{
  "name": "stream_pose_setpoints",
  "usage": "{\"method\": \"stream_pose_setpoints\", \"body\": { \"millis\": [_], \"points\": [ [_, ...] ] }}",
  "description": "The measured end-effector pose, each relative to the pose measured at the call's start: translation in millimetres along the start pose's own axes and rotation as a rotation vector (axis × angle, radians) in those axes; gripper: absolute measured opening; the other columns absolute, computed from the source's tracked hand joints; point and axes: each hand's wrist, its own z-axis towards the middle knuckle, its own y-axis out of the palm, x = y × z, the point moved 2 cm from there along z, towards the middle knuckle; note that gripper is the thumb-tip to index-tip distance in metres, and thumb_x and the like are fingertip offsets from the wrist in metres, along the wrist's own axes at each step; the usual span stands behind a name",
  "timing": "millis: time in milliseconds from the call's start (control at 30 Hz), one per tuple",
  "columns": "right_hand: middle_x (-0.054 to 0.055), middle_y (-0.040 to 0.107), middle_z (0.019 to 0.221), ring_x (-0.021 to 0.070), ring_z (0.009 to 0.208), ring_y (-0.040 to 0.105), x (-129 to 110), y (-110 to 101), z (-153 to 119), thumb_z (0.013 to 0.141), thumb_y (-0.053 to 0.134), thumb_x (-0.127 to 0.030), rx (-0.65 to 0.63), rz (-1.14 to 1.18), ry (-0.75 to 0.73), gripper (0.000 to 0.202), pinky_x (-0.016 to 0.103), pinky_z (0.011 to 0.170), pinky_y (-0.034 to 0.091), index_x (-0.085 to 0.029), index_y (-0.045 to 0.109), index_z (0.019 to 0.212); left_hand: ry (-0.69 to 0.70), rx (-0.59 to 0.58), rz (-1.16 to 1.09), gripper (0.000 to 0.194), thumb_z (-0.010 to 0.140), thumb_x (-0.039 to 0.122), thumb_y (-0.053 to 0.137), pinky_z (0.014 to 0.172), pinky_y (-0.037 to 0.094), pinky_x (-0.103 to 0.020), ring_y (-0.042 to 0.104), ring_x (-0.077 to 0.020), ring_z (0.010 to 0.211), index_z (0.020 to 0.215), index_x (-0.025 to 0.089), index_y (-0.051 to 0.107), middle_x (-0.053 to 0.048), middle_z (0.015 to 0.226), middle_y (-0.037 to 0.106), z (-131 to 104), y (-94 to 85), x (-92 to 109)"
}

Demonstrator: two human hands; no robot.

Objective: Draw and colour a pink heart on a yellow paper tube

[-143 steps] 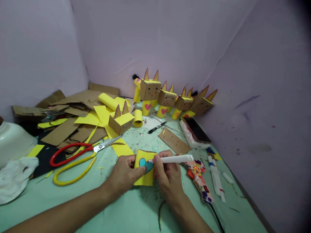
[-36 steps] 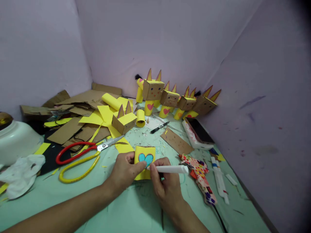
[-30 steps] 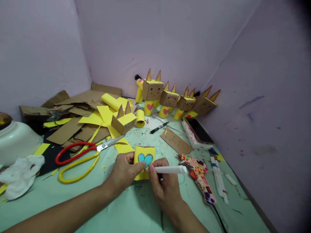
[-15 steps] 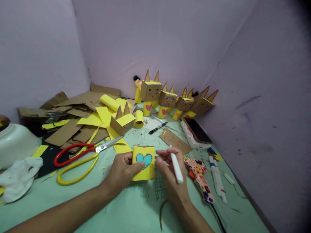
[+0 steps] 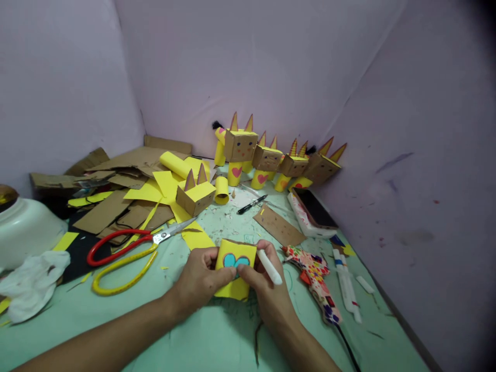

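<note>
A yellow paper-covered piece (image 5: 232,289) with an outlined blue heart is held upright near the table's middle. My left hand (image 5: 201,276) grips its left side, thumb on the heart. My right hand (image 5: 267,279) pinches its right side, thumb also on the heart, and a white marker (image 5: 270,267) lies between that hand's fingers. The two thumbs nearly meet and cover the heart's lower part. The fingers behind the piece are hidden.
Scissors (image 5: 155,238) lie left, before cardboard scraps (image 5: 104,212). A floral glue gun (image 5: 315,279) and markers (image 5: 346,284) lie right. Behind are a pen (image 5: 252,204), a phone (image 5: 314,207), a horned box head (image 5: 196,199) and several cardboard figures (image 5: 241,146).
The yellow piece has shifted slightly right and tilted. My right hand has closed onto its right side, with the thumb now on the heart; the marker has moved left with that hand.
</note>
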Motion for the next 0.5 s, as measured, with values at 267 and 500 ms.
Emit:
{"method": "stream_pose_setpoints", "body": {
  "millis": [267, 500],
  "points": [
    [-0.008, 0.042, 0.066, 0.0101, 0.056, 0.042, 9.1, -1.6, 1.2, 0.070, 0.066, -0.024, 0.139, 0.037, -0.092, 0.036, 0.020, 0.050, 0.037, -0.025, 0.034, 0.086, -0.004, 0.007, -0.074, 0.028, 0.055, 0.028, 0.069, 0.062, 0.047, -0.028, 0.057, -0.0180, 0.065, 0.078, 0.013, 0.063, -0.001, 0.065, 0.060, 3.9, 2.9, 0.7],
    [-0.008, 0.043, 0.067, 0.0091, 0.058, 0.044, 17.3, 2.7, -3.5, 0.074, 0.064, -0.023, 0.104, 0.112, -0.033, 0.031, 0.019, 0.053, 0.039, -0.024, 0.034, 0.084, -0.009, 0.057, -0.032, 0.021, 0.059, 0.025, 0.061, 0.058, 0.042, -0.026, 0.053, -0.0157, 0.062, 0.075, 0.012, 0.060, 0.000, 0.063, 0.056, 0.1, 3.4, 2.5]
  ]
}}
